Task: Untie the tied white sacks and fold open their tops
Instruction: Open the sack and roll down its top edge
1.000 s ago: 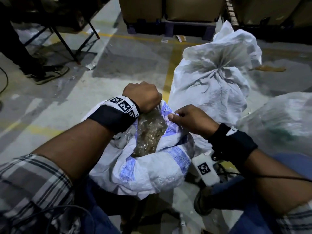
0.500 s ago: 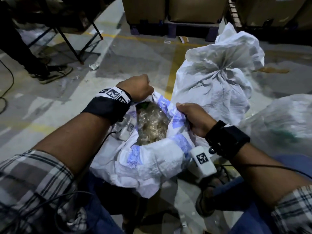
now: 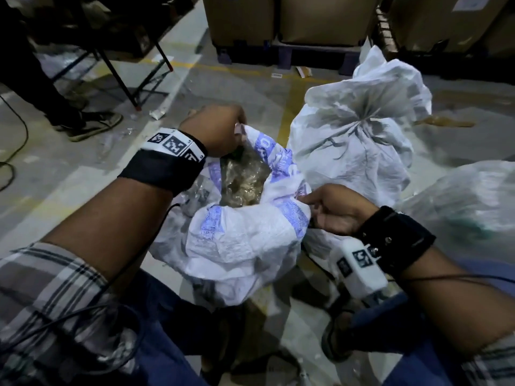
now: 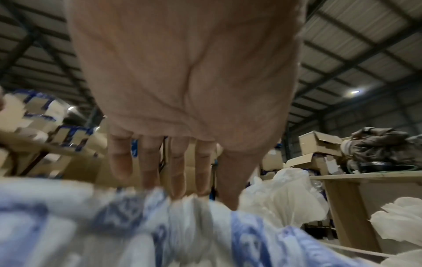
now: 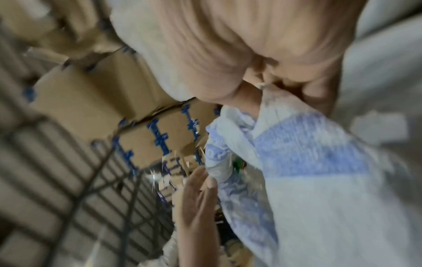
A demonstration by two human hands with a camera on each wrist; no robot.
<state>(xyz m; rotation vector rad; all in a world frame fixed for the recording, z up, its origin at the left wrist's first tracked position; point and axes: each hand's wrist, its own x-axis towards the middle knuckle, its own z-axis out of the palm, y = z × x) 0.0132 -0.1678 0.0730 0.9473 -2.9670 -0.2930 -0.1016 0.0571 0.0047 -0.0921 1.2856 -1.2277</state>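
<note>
An open white sack [image 3: 245, 246] with blue print stands between my knees, its top rolled outward. Crumpled clear plastic [image 3: 245, 182] fills it. My left hand [image 3: 235, 132] is at the far rim; in the left wrist view its fingers [image 4: 148, 162] reach straight down to the sack's rim [image 4: 182, 213], tips hidden by fabric. My right hand [image 3: 315, 211] pinches the folded rim on the right side, and the right wrist view shows its fingers [image 5: 315, 94] curled on the sack cloth [image 5: 319, 180]. A tied white sack [image 3: 359, 140] stands behind it to the right.
A translucent filled sack [image 3: 468, 201] sits at the right edge. Another person's shoe [image 3: 94, 126] and black table legs [image 3: 125, 79] are at the upper left. Cardboard boxes on pallets [image 3: 320, 20] line the back. A cable [image 3: 16, 151] lies on the concrete floor.
The sack's mouth has widened and its rim rolled further down. My left hand moved up to the far rim and loosened; my right hand slid down the right side.
</note>
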